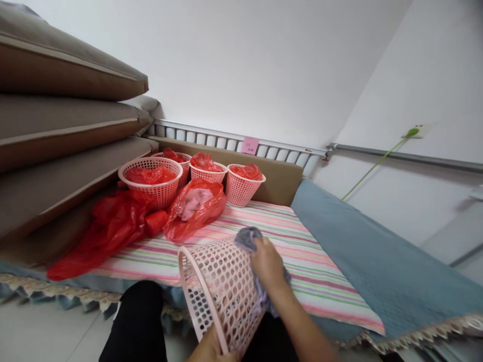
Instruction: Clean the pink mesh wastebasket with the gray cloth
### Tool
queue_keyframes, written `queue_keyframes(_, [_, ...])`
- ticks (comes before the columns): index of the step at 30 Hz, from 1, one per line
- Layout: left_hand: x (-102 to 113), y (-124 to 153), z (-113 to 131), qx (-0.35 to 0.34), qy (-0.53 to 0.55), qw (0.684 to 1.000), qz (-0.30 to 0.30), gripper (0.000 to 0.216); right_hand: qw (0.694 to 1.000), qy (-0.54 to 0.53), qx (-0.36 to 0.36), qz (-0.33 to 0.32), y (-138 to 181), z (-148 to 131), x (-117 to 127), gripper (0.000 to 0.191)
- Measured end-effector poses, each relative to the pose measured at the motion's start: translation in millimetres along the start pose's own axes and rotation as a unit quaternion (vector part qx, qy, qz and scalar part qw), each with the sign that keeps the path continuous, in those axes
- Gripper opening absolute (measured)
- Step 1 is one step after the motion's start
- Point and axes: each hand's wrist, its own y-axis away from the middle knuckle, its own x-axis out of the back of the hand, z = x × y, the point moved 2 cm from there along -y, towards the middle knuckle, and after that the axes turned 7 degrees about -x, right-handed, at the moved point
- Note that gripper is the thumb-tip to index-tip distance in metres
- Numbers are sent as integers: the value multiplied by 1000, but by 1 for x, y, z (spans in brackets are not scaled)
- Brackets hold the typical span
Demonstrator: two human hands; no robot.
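Note:
A pink perforated plastic basket lies tilted on its side above my lap, its open rim facing left. My left hand grips the rim at the bottom of the view, with some fingers hidden by the basket. Closed around a grey-purple cloth, my right hand presses it against the basket's base end. Part of the cloth hangs down behind that hand. Just beyond the basket, an open red plastic bag holds a pale pink cloth.
Several pink baskets with red bags in them stand at the back. A loose red plastic bag and a red roll lie left on the striped mat. Stacked cushions rise at the left; a radiator runs along the wall.

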Motion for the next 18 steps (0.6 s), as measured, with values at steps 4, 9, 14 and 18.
queue_keyframes(4, [-2,0,11,11,-6,999,-36,65,991,90,-96,0,-35,48,-4,35])
queue_keyframes(9, [4,-9,38,-15,74,993,95,73,991,93,-90,20,-31,53,-7,34])
queue_keyframes(14, [6,-13,28,-21,90,987,130,69,997,49,-65,14,-11,24,-2,31])
queue_keyframes(18, [19,-14,0,-15,37,986,164,54,994,-92,49,-31,37,-40,12,31])
